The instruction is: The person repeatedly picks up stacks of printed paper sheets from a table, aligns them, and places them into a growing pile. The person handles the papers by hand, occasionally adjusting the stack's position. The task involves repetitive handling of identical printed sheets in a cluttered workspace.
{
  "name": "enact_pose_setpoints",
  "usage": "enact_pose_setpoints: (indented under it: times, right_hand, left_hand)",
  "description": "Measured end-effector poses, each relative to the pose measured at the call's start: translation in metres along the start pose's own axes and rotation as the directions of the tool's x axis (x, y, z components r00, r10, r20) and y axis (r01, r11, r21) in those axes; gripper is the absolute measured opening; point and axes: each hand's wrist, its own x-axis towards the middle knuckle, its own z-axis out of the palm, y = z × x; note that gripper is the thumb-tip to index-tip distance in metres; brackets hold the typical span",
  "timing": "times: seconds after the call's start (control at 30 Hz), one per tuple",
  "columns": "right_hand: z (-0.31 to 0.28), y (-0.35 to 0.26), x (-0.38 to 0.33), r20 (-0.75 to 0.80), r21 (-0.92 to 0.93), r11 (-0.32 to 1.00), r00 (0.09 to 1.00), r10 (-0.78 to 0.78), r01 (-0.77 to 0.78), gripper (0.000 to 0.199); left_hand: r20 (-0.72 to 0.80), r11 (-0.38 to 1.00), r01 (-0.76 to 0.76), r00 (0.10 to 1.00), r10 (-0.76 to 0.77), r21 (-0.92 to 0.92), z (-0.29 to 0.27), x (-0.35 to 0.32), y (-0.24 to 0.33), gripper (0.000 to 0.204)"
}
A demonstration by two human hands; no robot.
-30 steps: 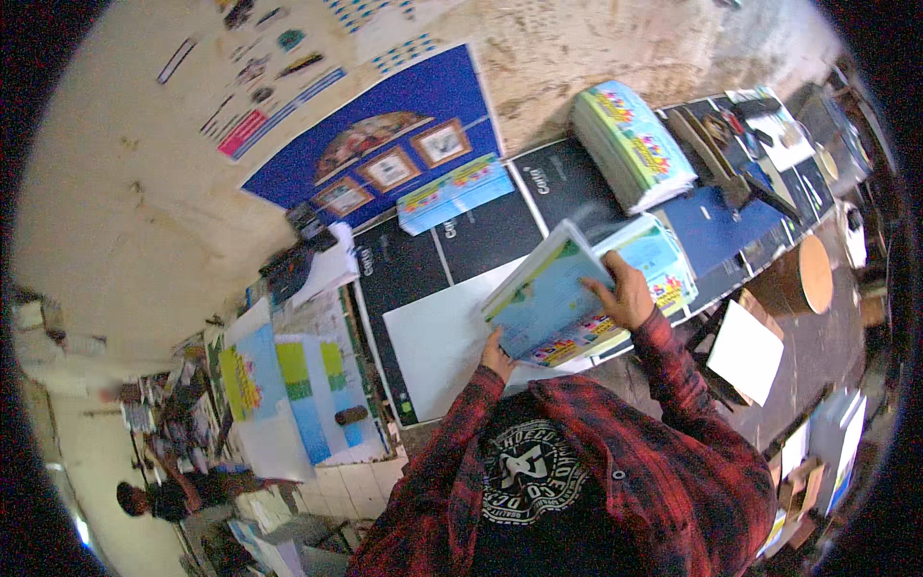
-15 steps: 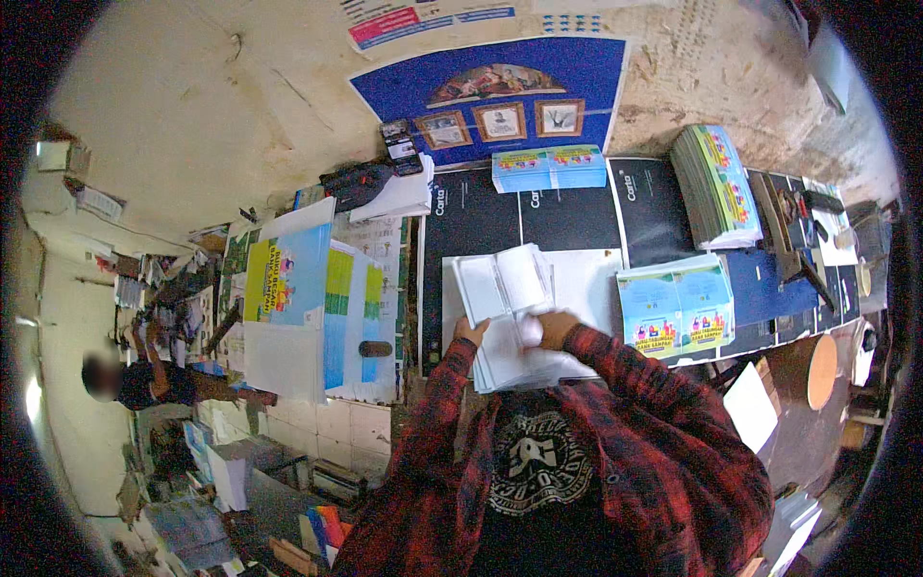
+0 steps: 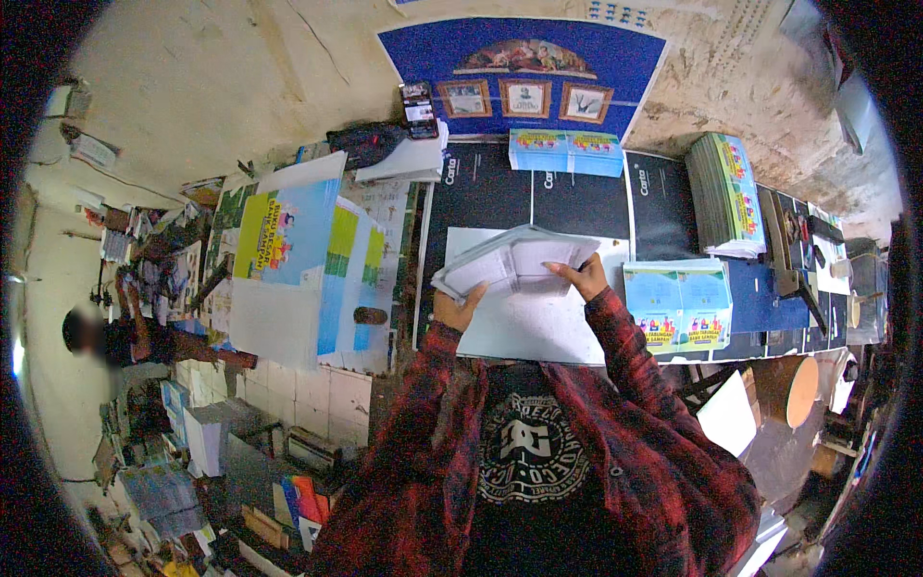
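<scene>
A sheaf of white printed sheets (image 3: 514, 258), creased down the middle, is held between my two hands over the bench. At its left end my left hand (image 3: 458, 308) grips the near edge, thumb on top. Closed on the right end is my right hand (image 3: 581, 279), its thumb also pressed on the upper page. The sheaf is tilted and its layers fan slightly along the edges. Under it lies a large white board or sheet (image 3: 538, 332). To the right of my right hand rests a stack of blue and yellow printed covers (image 3: 679, 288).
More printed covers sit in a stack (image 3: 565, 154) at the back and a taller pile (image 3: 733, 197) at back right. A long metal-armed tool (image 3: 794, 255) stands beyond. Large yellow-blue sheets (image 3: 288, 240) occupy the left table. Another person (image 3: 144, 332) is at far left.
The sheaf, earlier resting on the board with its pages folded over, is now lifted and spread between both hands. My right hand has moved from the near edge up to the sheaf's right end.
</scene>
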Motion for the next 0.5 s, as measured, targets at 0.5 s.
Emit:
enact_pose_setpoints:
  times: [0.5]
  right_hand:
    - [0.019, 0.021, -0.011, -0.001, 0.103, 0.994, 0.999, -0.045, 0.045, 0.041]
  left_hand:
    - [-0.076, 0.983, 0.185, 0.980, -0.186, -0.014, 0.002, -0.002, -0.015, 0.058]
